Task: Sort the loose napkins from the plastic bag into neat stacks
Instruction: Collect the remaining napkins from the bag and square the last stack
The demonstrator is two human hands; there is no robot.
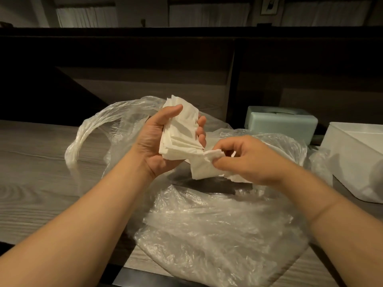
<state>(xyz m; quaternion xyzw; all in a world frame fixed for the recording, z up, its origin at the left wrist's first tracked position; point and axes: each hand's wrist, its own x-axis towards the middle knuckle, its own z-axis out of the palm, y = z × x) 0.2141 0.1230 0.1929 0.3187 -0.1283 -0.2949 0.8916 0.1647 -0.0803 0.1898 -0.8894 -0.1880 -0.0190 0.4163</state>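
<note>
Cupping a thick, uneven stack of white folded paper napkins [180,131], the left hand [161,141] is turned palm up above the bag, its thumb laid over the top sheets and its fingertips curling up round the far edge, so the bundle is gripped between thumb and fingers. Just beside it, the right hand [246,160] pinches the crumpled corner of a single white napkin [204,165] between thumb and forefinger, the other fingers loosely curled behind; this napkin hangs down from the pinch and its upper edge touches the bottom of the held stack.

Both hands hover over a crinkled, clear plastic bag [207,224] that lies spread across the grey wood-grain tabletop [37,172], its handle loop arching up at the left and its mouth open under the hands; more white paper shows faintly through the film near the person.

On the right, a white rectangular plastic bin [356,154] stands near the bag's edge, and a pale green tissue box [281,123] sits behind it against the dark wooden back panel [124,59]. Bare tabletop stretches to the left of the bag, while the near edge of the table runs just below the bag
</note>
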